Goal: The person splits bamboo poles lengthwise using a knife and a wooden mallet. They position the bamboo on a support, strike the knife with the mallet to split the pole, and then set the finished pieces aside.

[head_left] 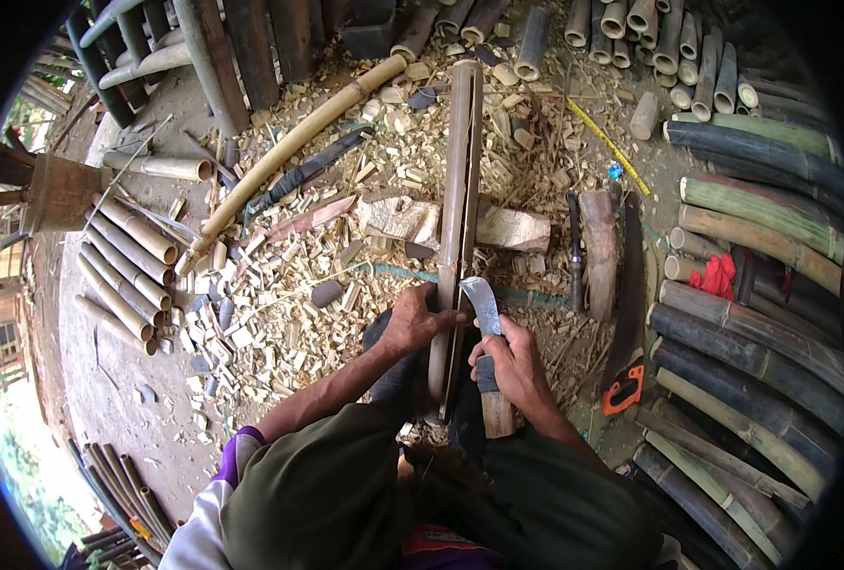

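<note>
A long brown bamboo pole (pixel 458 171) runs away from me between my knees, with a dark slit along its right side. It rests across a rough wooden block (pixel 512 229). My left hand (pixel 416 321) is closed on the near part of the pole, its fingers partly hidden. In my right hand (pixel 521 369) is a knife with a curved, hooked blade (pixel 483 306) and a dark-wrapped wooden handle (pixel 496 412). The blade sits beside the pole's slit, close to my left fingertips; whether it touches the bamboo I cannot tell.
Wood chips (pixel 260 328) cover the ground. A saw with an orange handle (pixel 623 390), a chisel-like tool (pixel 575 252) and a yellow tape (pixel 607 145) lie to the right, near stacked bamboo (pixel 755 332). Cut bamboo tubes (pixel 132 252) and a long pole (pixel 289 157) lie left.
</note>
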{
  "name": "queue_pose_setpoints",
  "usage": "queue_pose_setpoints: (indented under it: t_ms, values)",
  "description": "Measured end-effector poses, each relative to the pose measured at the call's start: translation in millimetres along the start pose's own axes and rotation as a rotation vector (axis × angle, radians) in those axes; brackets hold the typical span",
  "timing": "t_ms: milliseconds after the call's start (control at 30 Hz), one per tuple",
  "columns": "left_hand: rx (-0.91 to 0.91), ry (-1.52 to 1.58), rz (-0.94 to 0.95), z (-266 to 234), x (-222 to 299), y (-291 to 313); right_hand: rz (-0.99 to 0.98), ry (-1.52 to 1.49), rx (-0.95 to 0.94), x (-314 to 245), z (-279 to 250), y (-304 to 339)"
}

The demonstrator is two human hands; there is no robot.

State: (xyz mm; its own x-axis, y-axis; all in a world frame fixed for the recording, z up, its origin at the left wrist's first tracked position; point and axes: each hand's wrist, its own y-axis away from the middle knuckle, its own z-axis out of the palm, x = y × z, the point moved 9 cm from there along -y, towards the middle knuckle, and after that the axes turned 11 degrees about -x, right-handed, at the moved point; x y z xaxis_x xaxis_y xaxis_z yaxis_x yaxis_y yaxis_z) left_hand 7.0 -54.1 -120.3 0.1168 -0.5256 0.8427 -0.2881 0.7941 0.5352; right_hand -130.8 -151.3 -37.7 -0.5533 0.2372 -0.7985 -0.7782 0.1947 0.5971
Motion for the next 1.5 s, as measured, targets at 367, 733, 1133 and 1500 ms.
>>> queue_pose_setpoints:
  t_ms: [367, 733, 1133, 1500]
  values:
    - [0.029, -0.119, -0.032, 4.1, 1.1, 0.4, -0.031, -0.239, 0.024, 7.9, -0.7, -27.0]
    - [0.042, -0.116, 0.006, 2.7, 2.3, 0.6, 0.056, -0.179, -0.096, -10.7, -17.3, -40.4]
    - [0.071, -0.152, -0.006, -1.5, 7.2, 3.0, -0.056, -0.121, -0.019, 2.8, -10.8, -25.5]
    - [0.029, -0.148, 0.021, -3.3, 9.6, 1.9, -0.068, -0.434, 0.019, 2.4, -15.1, -29.1]
